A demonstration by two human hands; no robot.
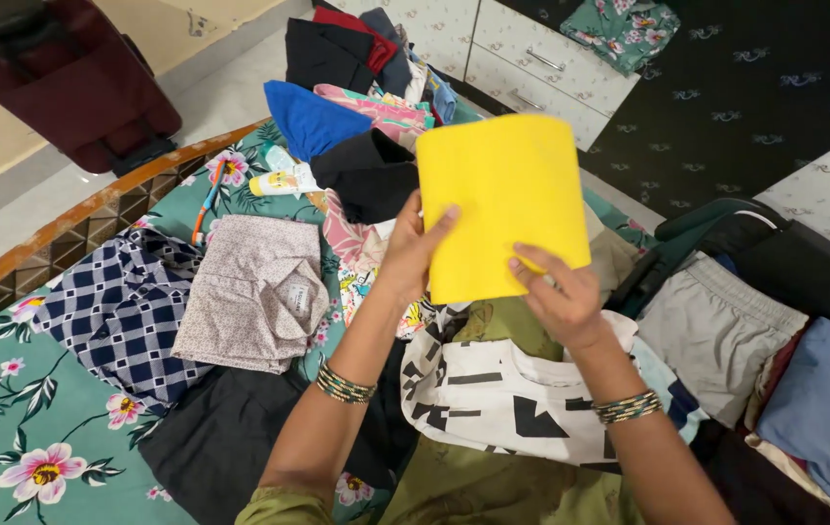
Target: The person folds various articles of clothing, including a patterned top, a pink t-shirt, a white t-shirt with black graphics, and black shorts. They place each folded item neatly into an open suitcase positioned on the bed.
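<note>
A folded yellow cloth (502,199) is held up above the bed by both of my hands. My left hand (410,248) grips its left edge, thumb on the front. My right hand (556,292) pinches its lower right corner. Under my arms lies a white garment with black shapes (497,394) over an olive one (497,326). To the left, on the floral green bedsheet (16,428), lie a folded beige dotted shirt (254,292) and a navy checked shirt (118,311).
A heap of clothes, blue (313,119), black (366,175), pink and red, sits at the far end of the bed. An open suitcase (804,272) at right holds grey shorts (716,331) and blue fabric. White drawers (531,58) stand behind, a maroon chair (65,73) at upper left.
</note>
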